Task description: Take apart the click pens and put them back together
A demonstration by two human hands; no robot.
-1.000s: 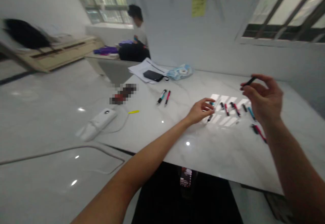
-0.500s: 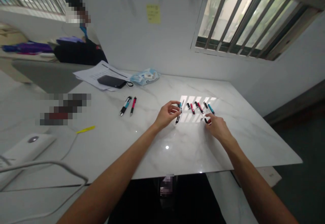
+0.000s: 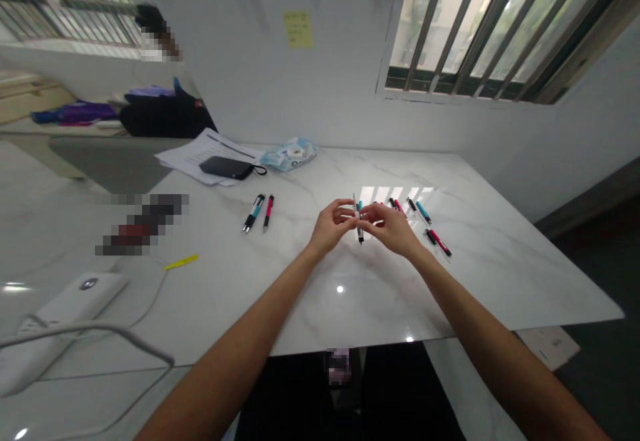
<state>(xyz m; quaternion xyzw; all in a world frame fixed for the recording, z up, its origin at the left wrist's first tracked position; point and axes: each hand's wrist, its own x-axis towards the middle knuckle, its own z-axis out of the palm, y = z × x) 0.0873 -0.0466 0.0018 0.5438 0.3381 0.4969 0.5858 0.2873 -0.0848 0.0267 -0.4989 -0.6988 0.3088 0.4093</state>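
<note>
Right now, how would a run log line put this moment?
left hand: holding pen | right hand: holding pen | beside: loose pens | under: marble-patterned table

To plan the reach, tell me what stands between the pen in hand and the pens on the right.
Only the right hand, which holds the pen together with the left hand, lies between it and the teal pen and the red pen. No other object shows there.
</note>
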